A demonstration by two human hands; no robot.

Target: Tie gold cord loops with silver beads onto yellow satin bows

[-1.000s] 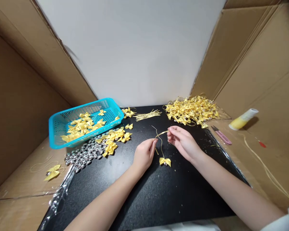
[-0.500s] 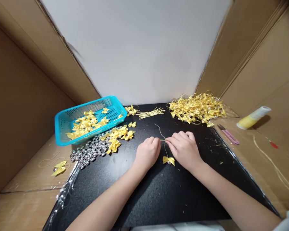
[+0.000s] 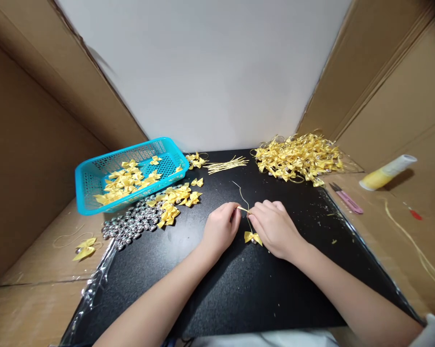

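My left hand (image 3: pixel 222 226) is closed in a pinch on one end of a short yellow cord (image 3: pixel 244 209). Pinching the other end is my right hand (image 3: pixel 273 226), so the cord spans the small gap between them. A thin thread (image 3: pixel 244 195) passes at the cord, its pale, straight tip lying beyond the hands. On the near side, a yellow ribbon bow (image 3: pixel 253 238) with a small silvery bell or bead under it lies on the black tabletop, beside my right hand. The fingertips partly hide the cord's ends.
A blue basket (image 3: pixel 80 193) of yellow bows stands left, with silvery beads (image 3: pixel 130 224) and loose bows (image 3: pixel 169 213) before it. Cut cords (image 3: pixel 226 165) lie at the back. Right are piled finished-looking bows (image 3: pixel 299 156), a pink-handled cutter (image 3: pixel 348 201) and a yellow-white spool (image 3: pixel 387 172).
My left hand has turned slightly, thumb and forefinger showing more, and the cord between the hands now slants down to the right. The whole view has shifted a little.
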